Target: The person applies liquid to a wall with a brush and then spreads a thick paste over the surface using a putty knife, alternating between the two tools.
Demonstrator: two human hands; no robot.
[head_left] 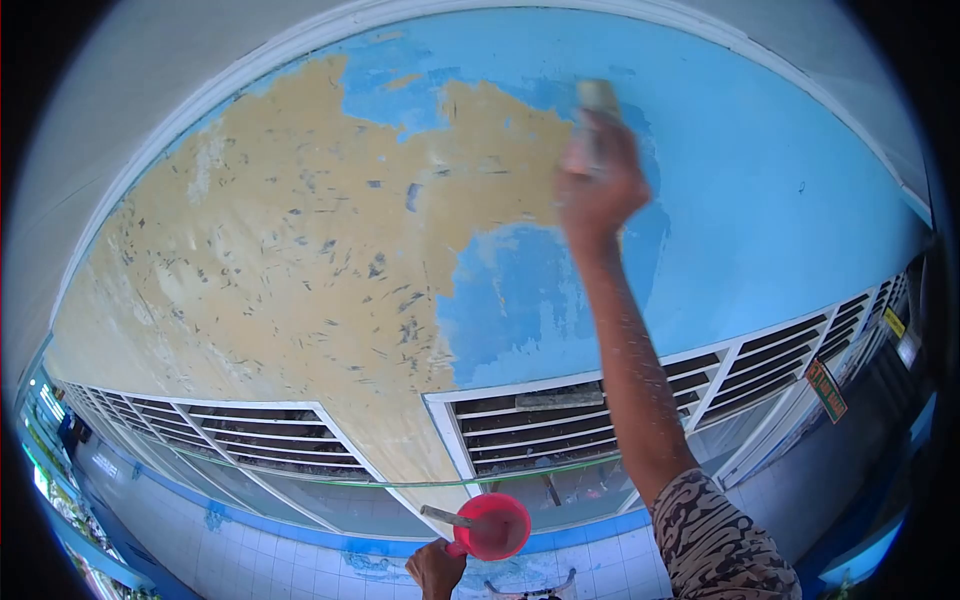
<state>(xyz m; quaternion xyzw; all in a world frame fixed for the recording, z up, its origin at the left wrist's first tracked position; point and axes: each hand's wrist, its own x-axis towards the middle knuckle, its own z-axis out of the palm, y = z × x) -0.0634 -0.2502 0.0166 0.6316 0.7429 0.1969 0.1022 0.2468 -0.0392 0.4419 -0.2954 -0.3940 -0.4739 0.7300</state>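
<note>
High on the wall (330,200), my right hand (610,190) grips a brush (597,97), its pale tan end against the blue surface. Motion smears both the brush and the fingers. Below, my left hand (437,568) is closed around the handle of a pink plastic dipper (517,527). A flat greyish tool (446,516) leans across the dipper's rim, its lower end inside. What the dipper contains is hard to make out. Around the brush the blue looks darker, as if wet; to the left the wall is bare tan with dark marks and ragged blue edges.
Louvred windows (530,430) with white frames run beneath the wall. A green line (400,484) stretches across them. White tiles (300,570) lie below. A small sign (826,391) hangs at the right, and a white curved moulding (290,42) borders the wall's top.
</note>
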